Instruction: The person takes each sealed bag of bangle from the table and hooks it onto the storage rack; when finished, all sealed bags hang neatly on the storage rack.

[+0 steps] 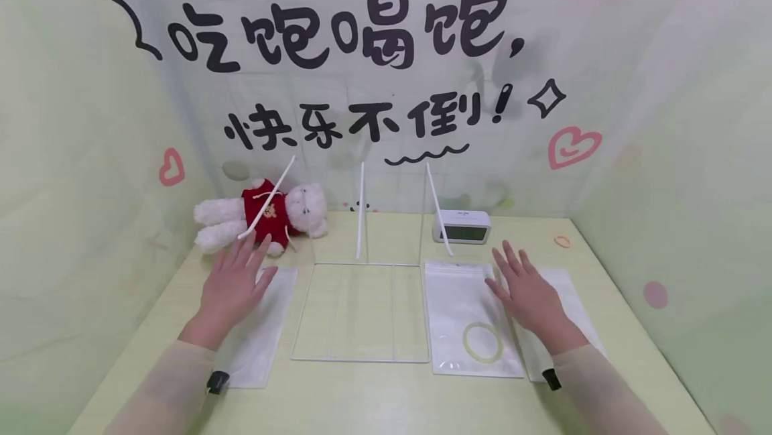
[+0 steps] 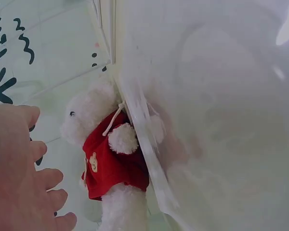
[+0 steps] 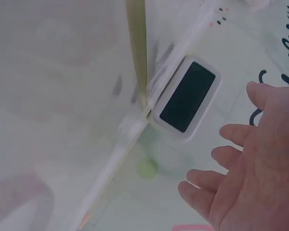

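Observation:
My left hand (image 1: 232, 287), fingers spread and holding nothing, is over a flat white clear-front bag (image 1: 259, 341) on the left. My right hand (image 1: 533, 297), also holding nothing with its fingers spread apart, is above the inner edge of another such bag (image 1: 563, 287). Beside it lies a zip bag (image 1: 455, 301) with a pale yellow-green ring (image 1: 483, 324) showing on it; whether the ring is inside I cannot tell. Between the hands stands a white wire rack (image 1: 362, 360) with three slanting prongs (image 1: 362, 214). The left wrist view shows the left fingers (image 2: 50, 178) slightly bent.
A white plush bear (image 1: 307, 207) in a red top lies at the back left, beyond the left fingertips. A white digital clock (image 1: 463, 227) stands behind the ringed bag. At the back right is a small orange ring (image 1: 562, 242). Printed cloth walls (image 1: 663, 153) enclose the table.

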`<state>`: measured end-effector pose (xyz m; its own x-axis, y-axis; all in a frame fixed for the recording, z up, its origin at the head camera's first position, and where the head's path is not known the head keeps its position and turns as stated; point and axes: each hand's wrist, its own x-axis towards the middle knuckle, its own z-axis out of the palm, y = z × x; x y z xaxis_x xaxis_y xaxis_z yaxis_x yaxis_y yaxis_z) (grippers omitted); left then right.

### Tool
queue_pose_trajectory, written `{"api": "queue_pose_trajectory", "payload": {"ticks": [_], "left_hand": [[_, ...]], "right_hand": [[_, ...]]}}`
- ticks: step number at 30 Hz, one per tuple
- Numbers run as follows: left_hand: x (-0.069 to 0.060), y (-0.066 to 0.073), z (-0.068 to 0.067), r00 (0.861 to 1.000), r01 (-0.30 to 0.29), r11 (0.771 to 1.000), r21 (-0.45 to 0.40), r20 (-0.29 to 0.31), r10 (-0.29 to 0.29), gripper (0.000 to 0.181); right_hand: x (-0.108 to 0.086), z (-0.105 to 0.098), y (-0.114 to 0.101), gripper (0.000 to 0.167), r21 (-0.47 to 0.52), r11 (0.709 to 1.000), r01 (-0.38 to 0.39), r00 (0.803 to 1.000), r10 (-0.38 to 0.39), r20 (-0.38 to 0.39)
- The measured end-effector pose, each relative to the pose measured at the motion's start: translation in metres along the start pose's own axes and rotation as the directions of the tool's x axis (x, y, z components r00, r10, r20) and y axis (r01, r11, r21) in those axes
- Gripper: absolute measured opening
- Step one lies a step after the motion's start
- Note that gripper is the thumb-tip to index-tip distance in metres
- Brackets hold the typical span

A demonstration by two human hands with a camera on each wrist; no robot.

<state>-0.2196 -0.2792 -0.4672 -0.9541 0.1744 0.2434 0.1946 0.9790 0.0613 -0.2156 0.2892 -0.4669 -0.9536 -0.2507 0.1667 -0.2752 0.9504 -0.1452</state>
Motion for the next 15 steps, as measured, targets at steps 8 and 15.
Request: {"api": "queue_pose_trajectory", "payload": {"ticks": [8, 15], "left_hand": [[-0.010, -0.029, 0.007, 0.996, -0.025, 0.992, -0.124, 0.077, 0.034, 0.075], [-0.009, -0.062, 0.006, 0.976, 0.113, 0.932, -0.344, 0.214, -0.039, 0.054]], "right_hand": [[-0.022, 0.018, -0.050, 0.046, -0.053, 0.932, 0.359, 0.906, -0.361, -0.222], [-0.029, 0.026, -0.083, 0.036, 0.048, 0.897, 0.439, 0.888, -0.425, -0.173]]}}
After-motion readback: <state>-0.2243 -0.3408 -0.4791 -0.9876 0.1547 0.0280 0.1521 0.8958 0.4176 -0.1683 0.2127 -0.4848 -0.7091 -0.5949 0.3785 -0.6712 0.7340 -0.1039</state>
